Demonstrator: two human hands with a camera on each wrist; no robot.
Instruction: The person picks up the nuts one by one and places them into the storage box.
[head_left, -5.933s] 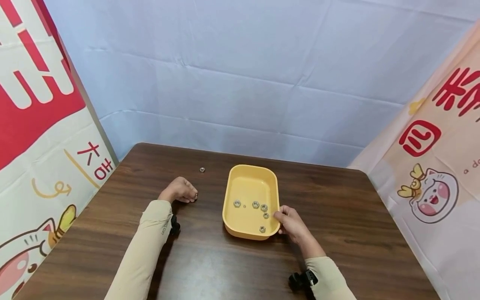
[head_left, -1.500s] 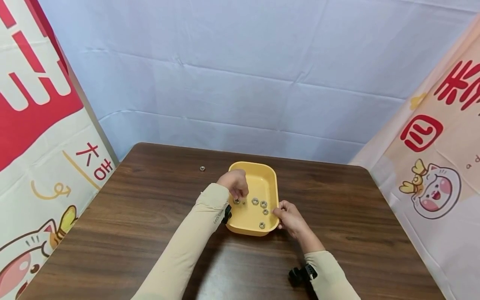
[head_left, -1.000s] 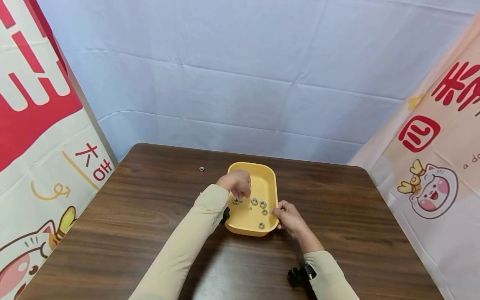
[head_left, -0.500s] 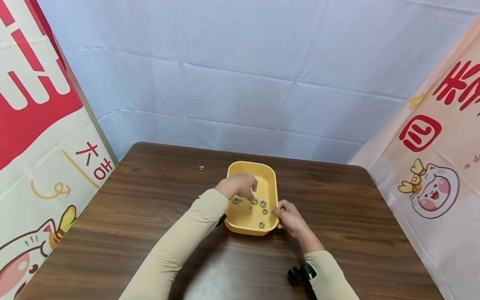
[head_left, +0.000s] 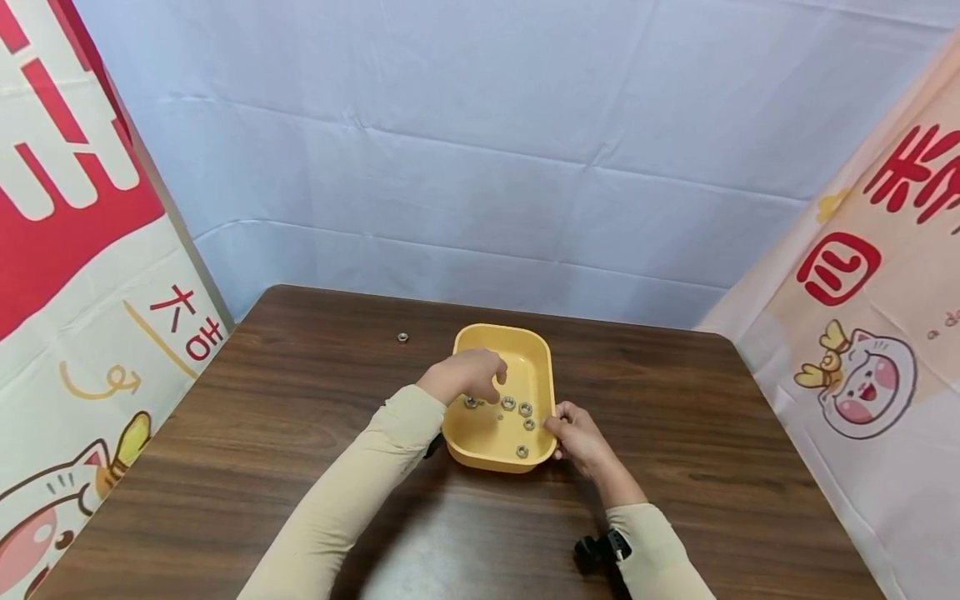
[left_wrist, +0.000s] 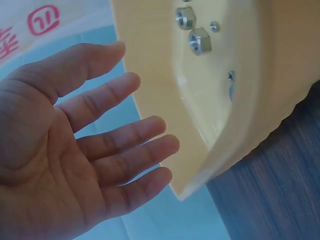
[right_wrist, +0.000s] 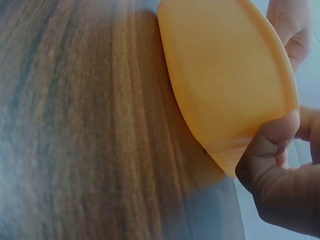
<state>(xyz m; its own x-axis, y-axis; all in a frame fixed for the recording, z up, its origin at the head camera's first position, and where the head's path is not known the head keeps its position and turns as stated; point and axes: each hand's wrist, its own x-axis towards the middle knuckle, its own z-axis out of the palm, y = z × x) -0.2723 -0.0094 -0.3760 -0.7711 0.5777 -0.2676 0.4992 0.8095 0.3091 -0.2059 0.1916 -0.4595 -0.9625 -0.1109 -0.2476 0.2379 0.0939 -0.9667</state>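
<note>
In the head view my left hand (head_left: 467, 373) hovers over the left side of a yellow tray (head_left: 487, 440). Its fingers are spread and relaxed, with nothing between them, as the left wrist view shows the bare palm (left_wrist: 60, 145). Several hex nuts lie on the tray floor, among them a larger nut (head_left: 508, 403), another nut (head_left: 522, 451) and a tiny nut (head_left: 500, 417). My right hand (head_left: 581, 440) pinches the tray's right rim, the thumb (right_wrist: 280, 127) outside the wall in the right wrist view. The left hand partly hides the tray's far left part.
One more small nut (head_left: 402, 337) lies on the brown wooden table (head_left: 315, 367), left of the tray's far end. A pale cloth (head_left: 480, 208) hangs behind the table, with printed banners (head_left: 840, 350) at both sides.
My left hand has come from the table on the left to over the tray, and its fingers have opened. A second tiny nut now shows in the tray. The right hand keeps its grip.
</note>
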